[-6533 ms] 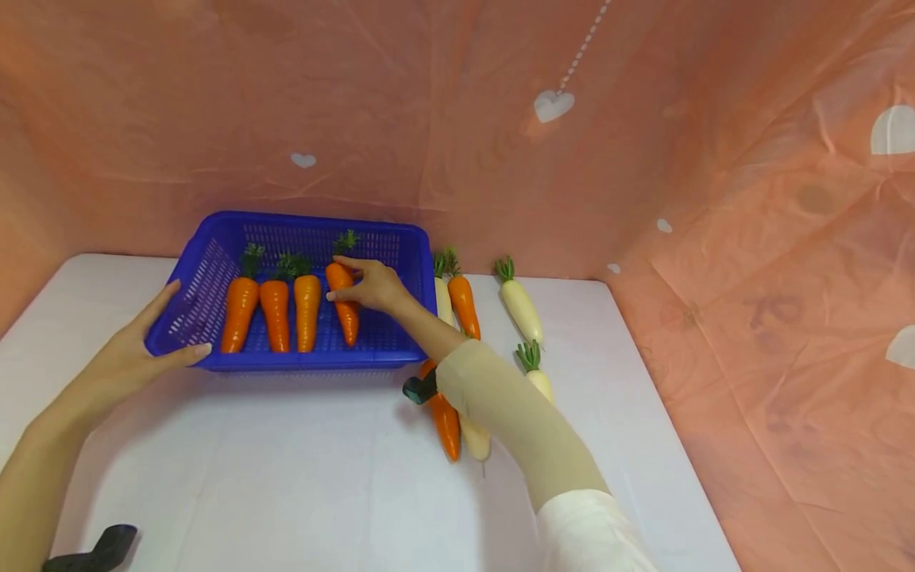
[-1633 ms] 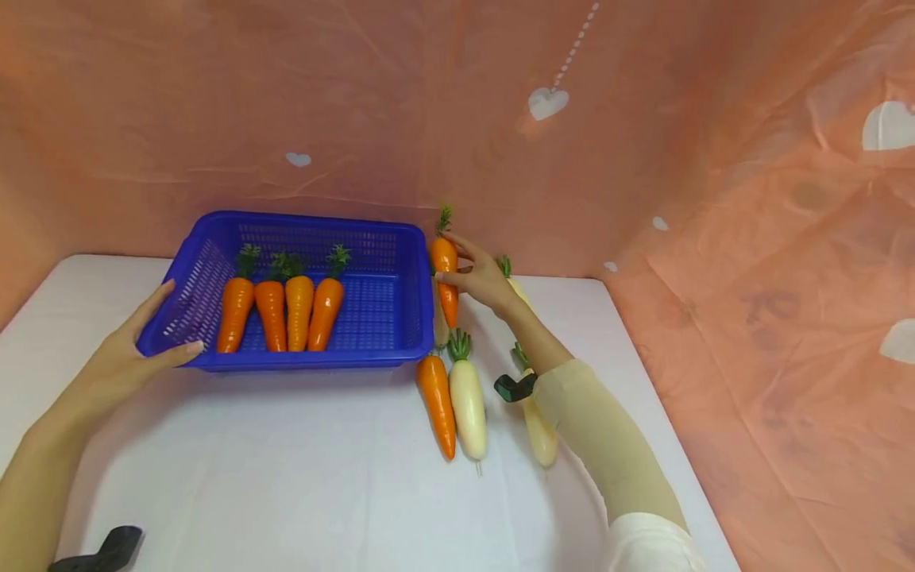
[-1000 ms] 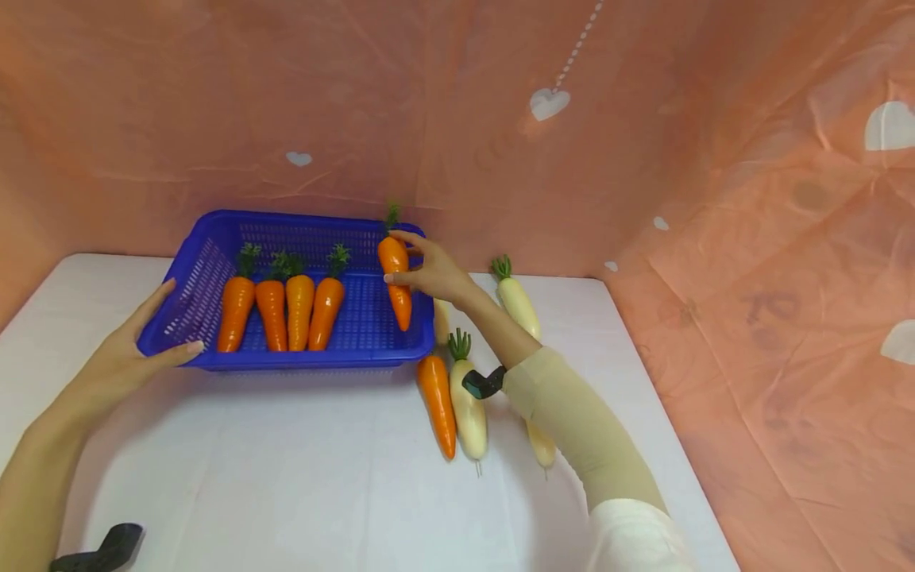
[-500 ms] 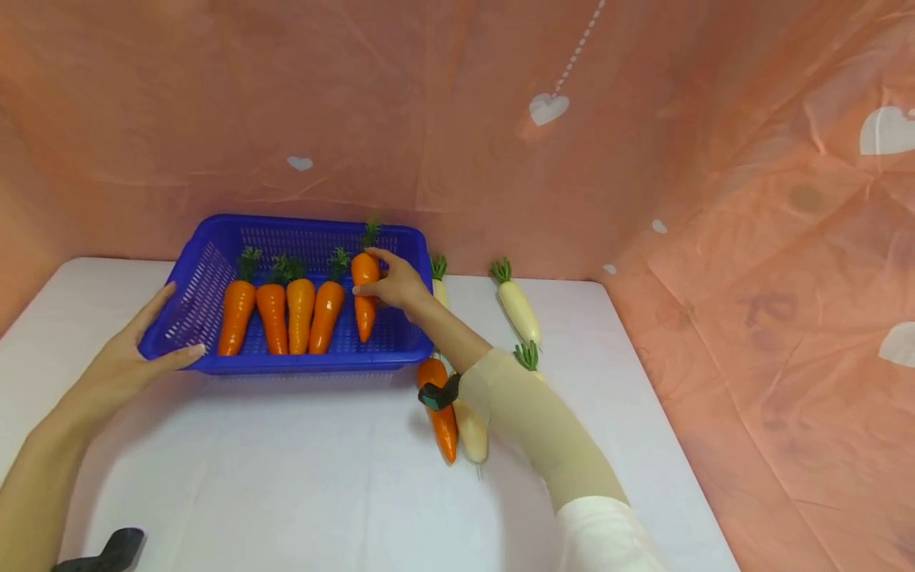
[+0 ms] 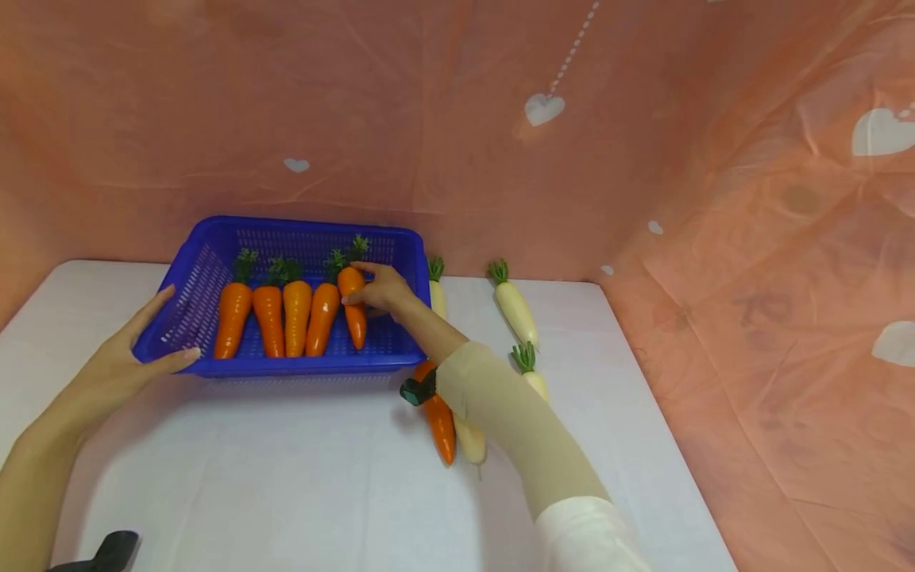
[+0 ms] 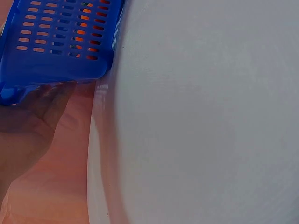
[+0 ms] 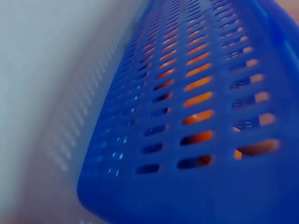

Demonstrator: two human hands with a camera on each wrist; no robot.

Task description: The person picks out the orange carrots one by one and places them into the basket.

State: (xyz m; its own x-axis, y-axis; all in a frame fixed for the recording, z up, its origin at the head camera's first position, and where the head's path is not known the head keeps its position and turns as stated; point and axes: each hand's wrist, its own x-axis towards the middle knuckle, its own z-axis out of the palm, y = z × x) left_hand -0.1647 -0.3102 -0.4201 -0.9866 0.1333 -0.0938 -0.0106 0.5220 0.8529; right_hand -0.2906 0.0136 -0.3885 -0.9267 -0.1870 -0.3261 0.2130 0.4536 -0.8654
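Note:
A blue plastic basket (image 5: 307, 365), tilted toward me, holds a row of orange carrots (image 5: 296, 318) with green tops. My left hand (image 5: 132, 349) grips its left front corner, thumb over the rim. Inside, at the row's right end, my right hand (image 5: 382, 292) pinches another carrot (image 5: 355, 322) between thumb and fingers, close beside its neighbour. The left wrist view has the left hand (image 6: 28, 135) against the perforated basket wall (image 6: 51, 67). Through the slots in the right wrist view, orange carrot (image 7: 198, 100) shows; the right hand's grip is hidden there.
Right of the basket, a carrot (image 5: 439, 425) and a white radish (image 5: 472, 441) lie partly under my right forearm. More white radishes (image 5: 516, 310) lie farther right, one (image 5: 438, 298) close against the basket. An orange cloth wall (image 5: 465, 159) rises behind the white table (image 5: 286, 477).
My right hand laid one carrot in the row, took another from beside the basket's right side, and carried it left over the rim down into the basket. The left hand stayed on the corner.

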